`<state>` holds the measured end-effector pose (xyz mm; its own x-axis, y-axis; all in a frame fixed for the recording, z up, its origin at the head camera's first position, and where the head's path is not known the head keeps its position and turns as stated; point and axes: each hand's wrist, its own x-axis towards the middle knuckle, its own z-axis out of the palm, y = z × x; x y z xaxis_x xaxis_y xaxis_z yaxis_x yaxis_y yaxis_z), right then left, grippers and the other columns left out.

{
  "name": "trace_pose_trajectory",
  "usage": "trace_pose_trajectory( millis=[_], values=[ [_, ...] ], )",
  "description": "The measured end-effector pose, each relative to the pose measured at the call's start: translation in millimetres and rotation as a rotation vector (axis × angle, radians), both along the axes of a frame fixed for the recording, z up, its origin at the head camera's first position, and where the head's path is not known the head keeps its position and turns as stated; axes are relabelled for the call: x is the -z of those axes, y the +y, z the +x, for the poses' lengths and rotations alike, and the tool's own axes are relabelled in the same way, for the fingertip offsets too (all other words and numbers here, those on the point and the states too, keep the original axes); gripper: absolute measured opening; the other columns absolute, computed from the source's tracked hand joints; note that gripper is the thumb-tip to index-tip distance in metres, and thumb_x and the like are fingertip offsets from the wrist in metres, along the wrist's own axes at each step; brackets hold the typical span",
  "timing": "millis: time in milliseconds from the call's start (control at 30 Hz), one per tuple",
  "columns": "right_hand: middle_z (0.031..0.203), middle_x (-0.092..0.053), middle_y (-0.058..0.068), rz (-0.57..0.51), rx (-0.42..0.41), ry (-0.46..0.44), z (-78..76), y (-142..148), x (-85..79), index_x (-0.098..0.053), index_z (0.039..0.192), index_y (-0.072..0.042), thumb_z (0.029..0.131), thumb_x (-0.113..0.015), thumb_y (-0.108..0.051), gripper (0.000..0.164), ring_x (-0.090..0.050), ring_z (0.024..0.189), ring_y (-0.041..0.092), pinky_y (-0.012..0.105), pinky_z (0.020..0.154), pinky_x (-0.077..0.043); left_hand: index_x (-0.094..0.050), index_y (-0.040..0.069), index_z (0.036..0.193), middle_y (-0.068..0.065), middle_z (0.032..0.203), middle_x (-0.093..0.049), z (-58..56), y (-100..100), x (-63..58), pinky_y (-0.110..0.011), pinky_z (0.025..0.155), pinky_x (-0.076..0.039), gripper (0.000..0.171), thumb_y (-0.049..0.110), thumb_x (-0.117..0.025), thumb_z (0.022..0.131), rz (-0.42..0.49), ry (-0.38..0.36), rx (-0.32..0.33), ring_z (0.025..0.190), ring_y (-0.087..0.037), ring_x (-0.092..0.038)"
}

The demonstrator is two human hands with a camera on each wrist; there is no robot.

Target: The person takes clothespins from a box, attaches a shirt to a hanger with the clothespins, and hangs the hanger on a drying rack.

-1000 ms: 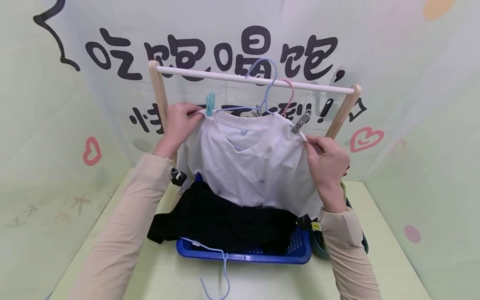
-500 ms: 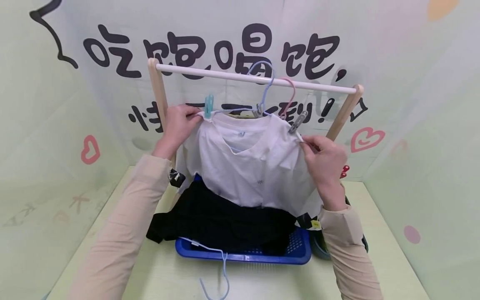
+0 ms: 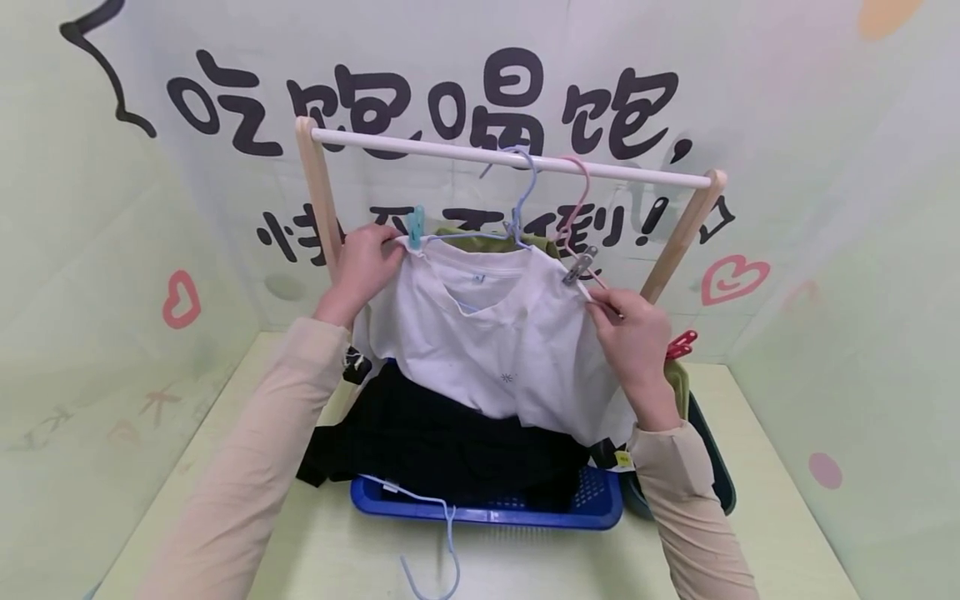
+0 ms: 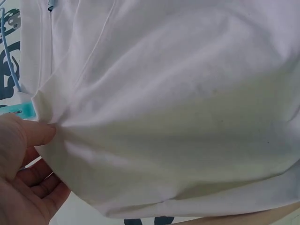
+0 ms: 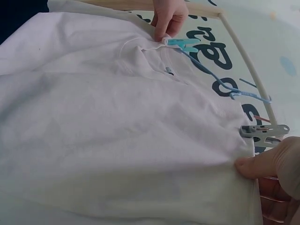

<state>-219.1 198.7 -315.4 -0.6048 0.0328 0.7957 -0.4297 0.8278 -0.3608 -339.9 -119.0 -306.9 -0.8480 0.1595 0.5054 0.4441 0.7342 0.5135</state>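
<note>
A white V-neck T-shirt [image 3: 480, 350] hangs spread on a light-blue hanger [image 3: 528, 183], whose hook loops over the white rail [image 3: 420, 148] of a wooden-ended rack. My left hand [image 3: 366, 271] pinches one shoulder between thumb and fingers, beside a teal clothespin [image 3: 416, 227] clipped there. At the other shoulder, my right hand [image 3: 636, 346] pinches the fabric just outside a grey clothespin [image 3: 581, 265]. In the left wrist view, the left thumb [image 4: 42, 133] presses on the cloth. The right wrist view shows the right thumb [image 5: 258, 166] on the shirt's front, below the grey clothespin.
Behind the shirt, a pink hanger [image 3: 582, 187] hangs on the rail near an olive-green garment [image 3: 483, 243]. Below stands a blue basket [image 3: 491, 518] with a black garment [image 3: 465, 458] and another blue hanger [image 3: 452, 542]. Red clothespins [image 3: 681, 344] and a dark green container [image 3: 720, 471] are at right.
Both hands have lowered the shirt and hanger slightly and shifted them left, bringing the hook down onto the rail. More of the olive-green garment and the red clothespins shows.
</note>
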Motion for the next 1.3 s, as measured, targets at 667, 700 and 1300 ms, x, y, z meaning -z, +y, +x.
trace_pose_trajectory(
  millis=[667,700,1300],
  values=[
    [0.096,-0.066,0.018,-0.084,-0.055,0.129,24.3,22,25.7,-0.068,0.105,0.004,0.076,-0.072,0.008,0.030,-0.059,0.087,0.031,0.014,0.082,-0.046,-0.058,-0.011,0.115,-0.027,0.115,-0.058,-11.9,10,9.2,-0.047,0.099,-0.038,0.028,-0.001,-0.054,0.088,0.081,0.080,0.103,0.110,-0.040,-0.051],
    [0.096,-0.066,0.019,-0.087,-0.058,0.138,26.2,24,25.7,-0.068,0.104,0.004,0.075,-0.072,0.009,0.030,-0.059,0.086,0.030,0.010,0.082,-0.043,-0.060,-0.010,0.112,-0.026,0.112,-0.060,-11.4,9,9.4,-0.047,0.097,-0.039,0.026,-0.001,-0.055,0.088,0.103,0.104,0.099,0.107,-0.039,-0.053],
    [0.095,-0.067,0.019,-0.104,-0.117,0.215,57.6,46,34.3,-0.069,0.101,0.006,0.069,-0.074,0.015,0.034,-0.057,0.081,0.030,0.011,0.081,-0.043,-0.069,-0.010,0.086,-0.023,0.084,-0.067,36.7,-28,34.2,-0.047,0.076,-0.048,0.010,-0.010,-0.059,0.083,0.064,0.157,0.210,0.082,-0.037,-0.063]
  ],
)
